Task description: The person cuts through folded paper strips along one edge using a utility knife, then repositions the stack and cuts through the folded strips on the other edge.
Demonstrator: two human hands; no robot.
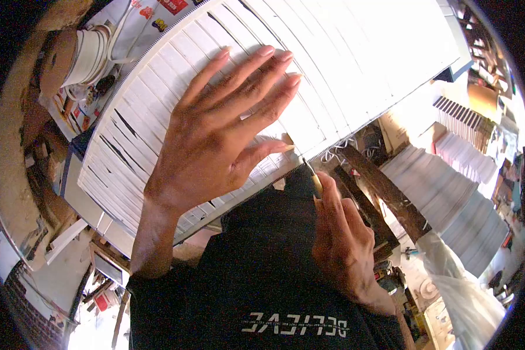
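Observation:
A large white panel with rows of parallel strips and a finely toothed edge spans the upper middle of the head view. My left hand lies flat on it with the fingers spread, and its thumb reaches close to the near edge. My right hand is closed around a slim tool with a yellowish handle and a thin metal tip. That tip meets or almost meets the panel's near edge, just beside my left thumb. Whether it is a blade or a spike, I cannot tell.
A roll of white band stands at the upper left. On the right are tall stacks of paper-like sheets, a dark beam and a translucent plastic sheet. Loose white string hangs below the panel's edge.

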